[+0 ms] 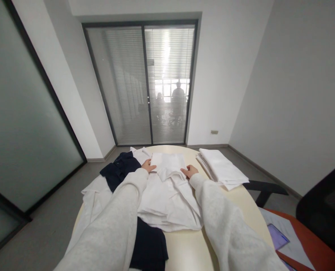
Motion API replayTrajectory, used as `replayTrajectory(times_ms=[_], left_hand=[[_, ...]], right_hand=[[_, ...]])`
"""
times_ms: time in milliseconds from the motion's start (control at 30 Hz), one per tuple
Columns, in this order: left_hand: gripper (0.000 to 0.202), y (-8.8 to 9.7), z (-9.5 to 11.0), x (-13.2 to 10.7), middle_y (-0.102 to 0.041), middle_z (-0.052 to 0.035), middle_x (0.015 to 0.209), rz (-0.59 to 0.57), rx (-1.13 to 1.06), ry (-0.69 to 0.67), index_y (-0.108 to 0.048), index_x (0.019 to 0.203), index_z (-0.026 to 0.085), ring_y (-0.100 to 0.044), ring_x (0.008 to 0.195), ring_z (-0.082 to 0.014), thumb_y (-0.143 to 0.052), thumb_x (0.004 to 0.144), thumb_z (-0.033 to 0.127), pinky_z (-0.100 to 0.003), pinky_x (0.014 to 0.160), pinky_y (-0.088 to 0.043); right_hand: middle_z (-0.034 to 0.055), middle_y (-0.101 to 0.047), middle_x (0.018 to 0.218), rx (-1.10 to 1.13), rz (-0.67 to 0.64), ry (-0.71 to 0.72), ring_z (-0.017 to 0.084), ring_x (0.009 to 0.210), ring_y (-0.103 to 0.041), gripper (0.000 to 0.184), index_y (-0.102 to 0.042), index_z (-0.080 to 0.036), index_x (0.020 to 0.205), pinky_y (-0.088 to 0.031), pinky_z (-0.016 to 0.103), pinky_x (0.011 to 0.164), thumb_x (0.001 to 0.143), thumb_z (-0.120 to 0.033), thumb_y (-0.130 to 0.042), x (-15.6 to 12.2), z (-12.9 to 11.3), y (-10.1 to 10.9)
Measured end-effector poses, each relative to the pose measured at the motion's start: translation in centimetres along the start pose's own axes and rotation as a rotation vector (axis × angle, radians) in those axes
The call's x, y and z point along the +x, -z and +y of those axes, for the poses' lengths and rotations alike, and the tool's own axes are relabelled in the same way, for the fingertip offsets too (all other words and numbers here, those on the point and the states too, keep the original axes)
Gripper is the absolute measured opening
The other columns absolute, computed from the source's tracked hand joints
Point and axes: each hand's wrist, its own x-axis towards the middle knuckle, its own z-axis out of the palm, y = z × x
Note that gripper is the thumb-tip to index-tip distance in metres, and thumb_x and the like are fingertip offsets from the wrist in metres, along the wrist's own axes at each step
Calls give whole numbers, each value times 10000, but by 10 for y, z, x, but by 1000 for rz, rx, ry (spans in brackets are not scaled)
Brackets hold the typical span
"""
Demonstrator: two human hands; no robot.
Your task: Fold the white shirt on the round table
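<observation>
My sleeves [221, 210] are pale grey; I've got plain white cloth [169, 162], navy garment [121, 167], cream tabletop [187, 250], black chair [322, 205], grey horizontally lined blinds [122, 94].

- Black chair [328, 205] with orange seat [318, 235], beyond the tabletop's [188, 248] right edge
- On the seat: printed paper [297, 250], purple flat object [278, 237]
- Glass doors [167, 124] with blinds, past the far edge
- Frosted panel [20, 124], off the left edge

You have two hands, one left hand [148, 166] and one right hand [189, 171], at one white garment [167, 203] on one table [187, 246]; count one white stack [222, 167] by the right edge, its layers uncountable, and two navy patches [121, 167], one by the left edge, one by the near edge, perhaps one garment
</observation>
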Motion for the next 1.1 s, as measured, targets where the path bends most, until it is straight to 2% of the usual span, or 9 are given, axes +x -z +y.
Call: replayTrajectory(times_ms=[167,300,467,667,767,867,933,1033,1100], left_hand=[[520,18,15,-7,-579,-227,1090,34,261,99,-571,863,119,-472,1129,-363,-745,481,425,-354,863,-388],[561,11,30,-13,-585,-210,1083,-14,363,116,-550,874,141,-504,1083,-364,-764,413,380,-341,812,-405],[473,10,47,-5,-634,-123,999,21,277,0,-532,1001,168,-576,981,-278,-678,551,172,-291,786,-412],[442,16,43,11,-640,-50,955,219,134,-140,-451,1145,204,-593,911,-189,-578,722,206,-272,809,-402],[392,12,31,11,-630,-79,990,160,182,-60,-480,1115,172,-577,957,-196,-579,746,259,-268,822,-391],[305,14,25,4,-620,-129,1003,90,286,-7,-557,971,140,-560,987,-236,-593,737,334,-276,811,-386],[309,17,28,-5,-609,-149,1004,87,369,-28,-569,919,127,-558,972,-247,-599,723,365,-276,786,-387],[303,18,37,-25,-609,-130,946,73,525,-90,-568,854,135,-566,910,-229,-587,718,405,-264,738,-383],[287,12,40,-41,-617,-80,838,-37,579,-125,-566,775,161,-574,828,-200,-553,737,445,-251,684,-376]], right_hand=[[53,-599,638,-178,-30,1,193,654,-573,261,-558,-209,611,-404,303,623,594,-446,-664,10,-3,7],[14,-599,633,-72,-69,53,171,612,-565,238,-606,-211,705,-411,285,599,518,-310,-713,15,-10,1],[14,-625,712,-15,-40,113,171,678,-571,263,-616,-191,835,-416,270,638,576,-236,-641,25,-23,4],[52,-631,906,87,137,205,200,832,-567,321,-567,-188,994,-419,294,760,701,-318,-552,37,-38,-3],[107,-587,1055,-7,126,170,232,986,-532,444,-528,-156,1090,-390,326,867,674,-289,-607,36,-35,-11],[204,-533,1115,-224,141,107,288,1055,-495,470,-547,-98,1071,-358,367,915,668,-317,-647,30,-36,-1],[220,-555,1066,-385,71,89,300,1016,-521,387,-591,-94,991,-375,381,889,716,-365,-607,19,-44,11],[188,-616,966,-613,-290,97,305,940,-570,412,-638,-113,897,-428,386,810,744,-484,-547,-6,-65,20],[175,-641,914,-705,-477,102,321,927,-582,435,-661,-110,837,-446,391,790,685,-514,-604,-26,-78,16]])
